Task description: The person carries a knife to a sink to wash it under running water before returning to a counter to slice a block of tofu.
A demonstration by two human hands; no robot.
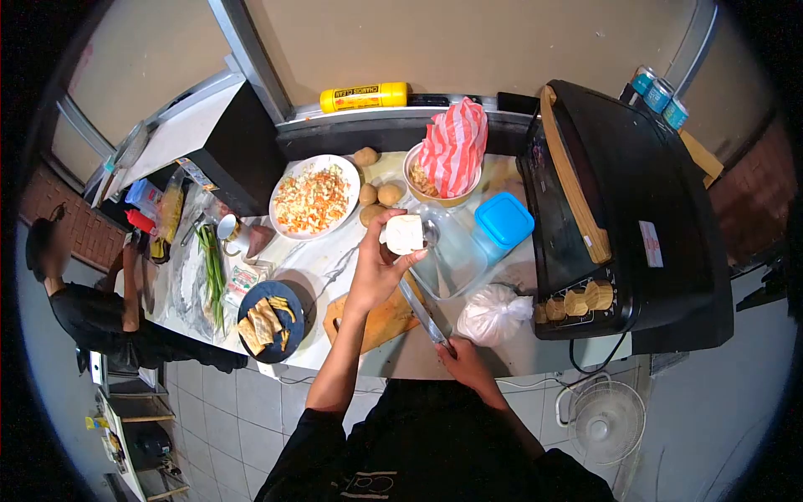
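Observation:
My left hand [378,266] is raised over the counter, with its fingers closed around a white block [406,235] that has a smooth, pale face. In my right hand [462,361] is the handle of a knife [425,315], its blade slanting up and left toward my left wrist. Below both hands lies a wooden cutting board [378,327], partly covered by my left forearm. Just right of the block stands a clear plastic container [458,276] with a metal spoon [431,236] at its left side. A tied plastic bag of something pale [493,315] sits near the knife.
A bowl of chopped vegetables [314,197], several potatoes [389,195], a blue-lidded tub [504,220] and a striped bag [456,151] stand behind. At left are green onions [211,272] and a dark plate [287,316]; a black oven [636,217] borders the right. Another person [92,309] stands far left.

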